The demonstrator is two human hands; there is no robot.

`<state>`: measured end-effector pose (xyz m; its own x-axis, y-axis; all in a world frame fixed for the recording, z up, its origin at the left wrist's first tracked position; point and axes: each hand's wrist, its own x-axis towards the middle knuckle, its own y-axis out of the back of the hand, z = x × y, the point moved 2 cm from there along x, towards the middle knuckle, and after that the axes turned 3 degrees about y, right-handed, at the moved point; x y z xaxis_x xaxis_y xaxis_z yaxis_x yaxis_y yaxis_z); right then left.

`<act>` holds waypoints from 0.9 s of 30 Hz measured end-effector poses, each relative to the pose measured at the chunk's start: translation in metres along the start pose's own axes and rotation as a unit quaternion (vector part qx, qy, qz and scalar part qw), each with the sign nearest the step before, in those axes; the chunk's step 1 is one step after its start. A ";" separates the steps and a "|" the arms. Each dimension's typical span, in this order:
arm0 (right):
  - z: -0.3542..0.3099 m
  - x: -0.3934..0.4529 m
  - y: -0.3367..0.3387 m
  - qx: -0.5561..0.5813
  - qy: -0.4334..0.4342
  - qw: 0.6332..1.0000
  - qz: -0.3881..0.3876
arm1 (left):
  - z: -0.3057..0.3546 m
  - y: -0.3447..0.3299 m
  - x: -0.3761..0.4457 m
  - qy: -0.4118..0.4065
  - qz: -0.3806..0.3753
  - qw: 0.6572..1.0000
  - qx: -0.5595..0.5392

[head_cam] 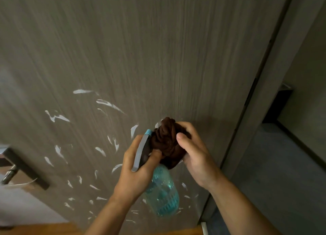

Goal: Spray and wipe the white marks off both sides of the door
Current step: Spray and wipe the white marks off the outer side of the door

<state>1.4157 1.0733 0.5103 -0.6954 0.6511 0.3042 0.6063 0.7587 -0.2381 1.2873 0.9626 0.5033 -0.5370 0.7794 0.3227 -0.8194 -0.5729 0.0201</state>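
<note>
Hands meet before the grey wood-grain door (158, 49): left hand (135, 165) grips the translucent blue plastic spray bottle (163, 196) at its neck, light and probably slippery; right hand (195, 151) clutches the bunched dark brown cloth (167, 141), soft and compressible. White smear marks (109, 104) remain.

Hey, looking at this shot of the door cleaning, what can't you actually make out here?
- Other side of the door: head view shows one face only.
- Spray bottle nozzle: the brown cloth covers it, so whether spray is coming out is unclear.
- Door handle: cut off by the left edge.
- White marks behind the left hand and right hand: hidden.
- Dark object in the room at right: too dim to identify.
</note>
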 end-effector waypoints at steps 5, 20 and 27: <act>-0.002 0.000 0.002 0.032 0.015 0.997 0.067 | -0.003 -0.005 0.001 0.008 -0.025 1.000 0.000; 0.013 0.051 0.063 -0.492 0.370 0.692 0.378 | 0.001 0.013 0.003 0.057 0.087 0.991 0.086; 0.061 0.047 0.044 -0.580 0.336 0.679 0.301 | 0.006 0.020 0.005 0.050 0.096 0.990 0.093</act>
<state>1.3860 1.1390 0.4580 -0.0903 0.3860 0.9181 0.8695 -0.4189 0.2616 1.2693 0.9537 0.5109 -0.7040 0.6678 0.2416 -0.6546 -0.7421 0.1438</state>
